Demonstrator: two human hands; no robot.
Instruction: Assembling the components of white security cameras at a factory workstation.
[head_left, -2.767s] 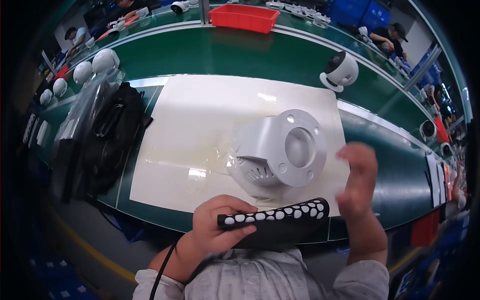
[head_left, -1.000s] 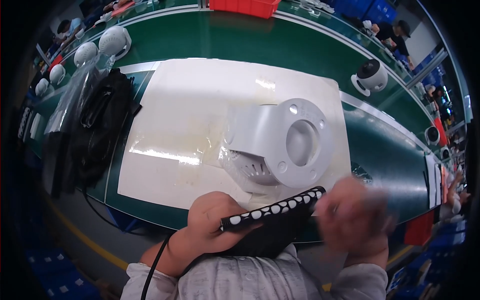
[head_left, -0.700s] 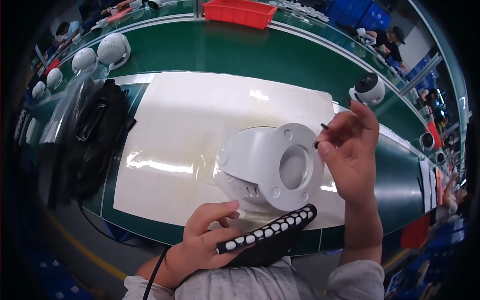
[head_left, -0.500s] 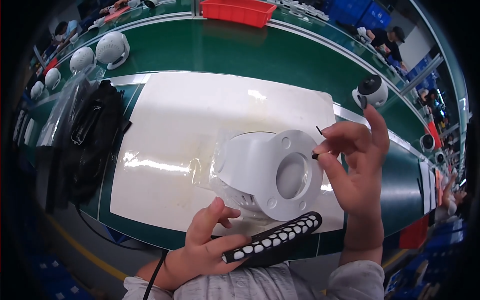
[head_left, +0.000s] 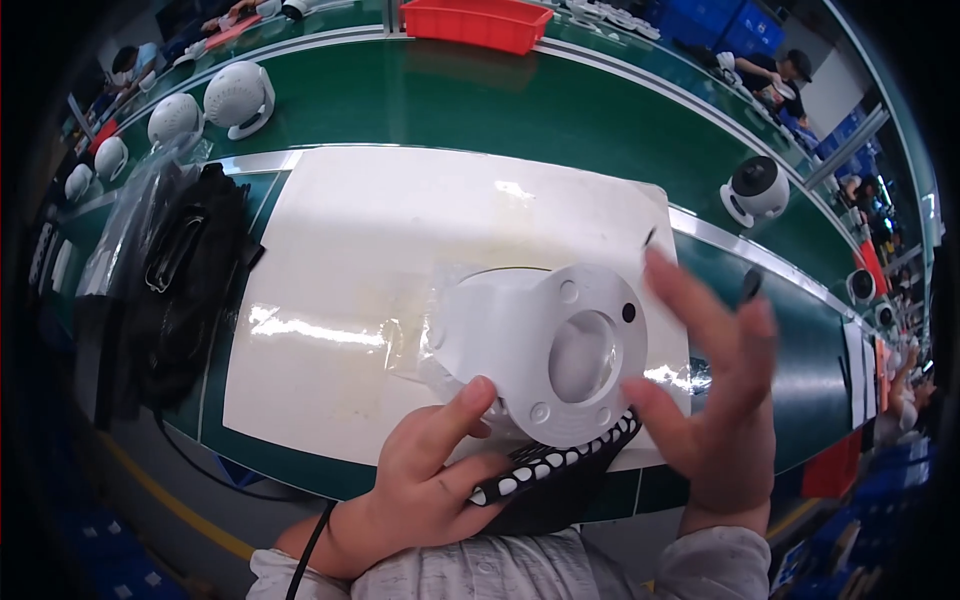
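A white round camera base [head_left: 545, 350] lies on the big white mat [head_left: 380, 250]. The left hand [head_left: 430, 490] grips a black strip with white dots [head_left: 555, 465] just under the base, thumb touching it. The right hand [head_left: 715, 400] floats open beside the base, holding nothing.

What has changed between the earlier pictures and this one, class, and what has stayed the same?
The right hand, which half a second ago pinched a small dark part beside the white round housing, now hangs open with spread fingers, and no part is visible in it. The left hand has slid forward; its thumb now touches the housing. It keeps the black dotted strip. The white mat and black bag are unmoved.
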